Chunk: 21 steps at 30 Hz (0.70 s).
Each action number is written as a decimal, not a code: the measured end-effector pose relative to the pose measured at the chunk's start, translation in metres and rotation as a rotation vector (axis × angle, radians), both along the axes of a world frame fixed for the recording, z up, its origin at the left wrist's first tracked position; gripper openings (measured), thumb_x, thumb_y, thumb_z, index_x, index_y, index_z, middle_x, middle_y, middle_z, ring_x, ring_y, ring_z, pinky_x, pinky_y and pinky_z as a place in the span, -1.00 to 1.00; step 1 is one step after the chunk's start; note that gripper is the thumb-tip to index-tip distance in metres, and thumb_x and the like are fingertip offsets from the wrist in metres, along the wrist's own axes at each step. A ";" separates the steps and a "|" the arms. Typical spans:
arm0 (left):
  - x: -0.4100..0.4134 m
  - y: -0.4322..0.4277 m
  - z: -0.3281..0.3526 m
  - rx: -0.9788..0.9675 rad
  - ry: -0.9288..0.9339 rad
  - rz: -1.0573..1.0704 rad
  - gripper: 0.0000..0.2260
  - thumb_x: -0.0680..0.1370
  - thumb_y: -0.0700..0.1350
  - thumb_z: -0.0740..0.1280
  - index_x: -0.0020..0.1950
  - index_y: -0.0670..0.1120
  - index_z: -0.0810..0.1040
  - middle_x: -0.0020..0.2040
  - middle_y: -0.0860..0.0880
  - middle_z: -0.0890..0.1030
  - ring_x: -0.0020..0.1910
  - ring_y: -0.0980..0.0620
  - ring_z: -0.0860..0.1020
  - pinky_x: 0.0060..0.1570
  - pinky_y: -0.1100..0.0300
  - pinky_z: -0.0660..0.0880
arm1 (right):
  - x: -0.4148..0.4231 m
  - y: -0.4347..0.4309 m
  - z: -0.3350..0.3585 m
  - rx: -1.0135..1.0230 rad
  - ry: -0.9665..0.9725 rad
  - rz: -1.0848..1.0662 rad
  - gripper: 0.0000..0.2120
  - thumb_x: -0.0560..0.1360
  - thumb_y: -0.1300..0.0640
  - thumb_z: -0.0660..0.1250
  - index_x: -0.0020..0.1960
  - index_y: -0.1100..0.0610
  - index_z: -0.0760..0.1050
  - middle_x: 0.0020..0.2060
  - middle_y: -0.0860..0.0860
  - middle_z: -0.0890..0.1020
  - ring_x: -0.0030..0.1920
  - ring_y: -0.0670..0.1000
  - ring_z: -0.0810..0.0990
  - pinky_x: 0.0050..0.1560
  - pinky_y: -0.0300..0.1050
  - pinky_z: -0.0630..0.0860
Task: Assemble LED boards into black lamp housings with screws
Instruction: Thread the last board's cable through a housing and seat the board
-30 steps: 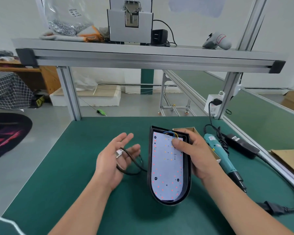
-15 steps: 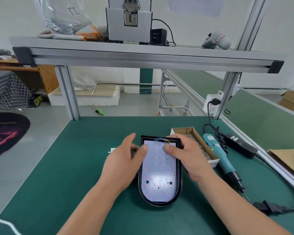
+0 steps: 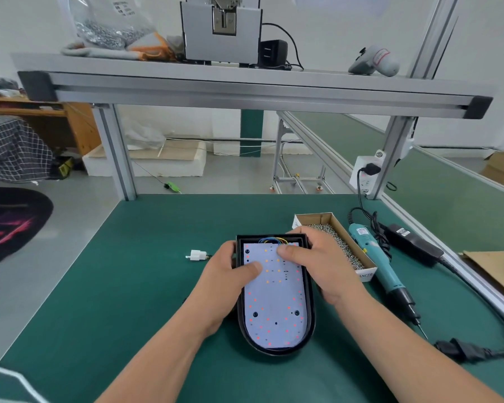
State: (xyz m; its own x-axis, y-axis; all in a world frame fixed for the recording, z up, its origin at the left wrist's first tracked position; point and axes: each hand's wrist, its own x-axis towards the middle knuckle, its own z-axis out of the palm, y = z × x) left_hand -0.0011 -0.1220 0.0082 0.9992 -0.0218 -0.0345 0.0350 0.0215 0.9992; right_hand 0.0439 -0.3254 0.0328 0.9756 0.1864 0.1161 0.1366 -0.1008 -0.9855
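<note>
1. The black lamp housing (image 3: 311,321) lies flat on the green table (image 3: 122,286), near the middle; its rounded end is towards the person and its square end is on the far side.
2. The white LED board (image 3: 274,312) sits inside the housing, dotted with red and orange points; coloured wires (image 3: 274,240) loop at its far edge.
3. The left hand (image 3: 226,286) grips the housing's left wall, fingers curled round the outside; its thumb lies flat on the board.
4. The right hand (image 3: 320,264) grips the far right corner of the housing, fingers bent over the rim; its thumb presses the board near the wires.
5. A white connector (image 3: 197,255) lies on the table just left of the left hand.
6. A cardboard box of screws (image 3: 348,253) stands just right of the right hand; a teal electric screwdriver (image 3: 383,269) lies beside it, further right, tip towards the person; a black power adapter (image 3: 413,242) rests to the right of that.
</note>
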 end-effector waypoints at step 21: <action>-0.004 -0.004 -0.005 -0.266 0.018 -0.002 -0.68 0.55 -0.11 0.43 0.29 -0.13 0.62 0.22 -0.21 0.72 0.18 -0.29 0.70 0.18 -0.26 0.65 | 0.005 0.008 -0.005 -0.642 -0.080 -0.027 -0.79 0.55 0.30 0.34 -0.12 0.03 0.63 -0.18 -0.08 0.70 -0.18 -0.05 0.57 -0.09 -0.07 0.57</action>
State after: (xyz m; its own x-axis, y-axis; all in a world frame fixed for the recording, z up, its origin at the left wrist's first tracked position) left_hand -0.0050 -0.1257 0.0037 0.9984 -0.0343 -0.0448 0.0527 0.2833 0.9576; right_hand 0.0492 -0.3174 0.0280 0.9739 0.2182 0.0618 0.1958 -0.6715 -0.7147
